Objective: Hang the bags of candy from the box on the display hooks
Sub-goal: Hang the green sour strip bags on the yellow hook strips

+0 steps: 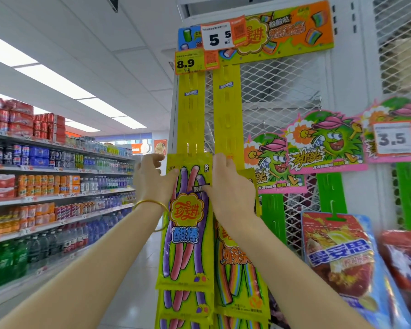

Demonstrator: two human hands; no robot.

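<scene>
Bright ceiling panels (64,84), soft blur throughout, wide-angle bending at edges

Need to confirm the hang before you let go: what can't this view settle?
All in the head view:
- Whether the hole of the candy bag sits on a hook of the yellow strip: the bag's top, the left hand and the right hand cover it.
- Whether the left hand pinches the bag: its curled fingers hide the contact.
- The box: outside the frame.
- Lowest hung bags: cut off by the bottom edge.

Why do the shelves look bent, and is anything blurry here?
Head view: the wide-angle lens bows the drink shelves; the ceiling lights are blown out white; the red bags at the right edge are smeared; the candy bag in the middle is fairly sharp.
</scene>
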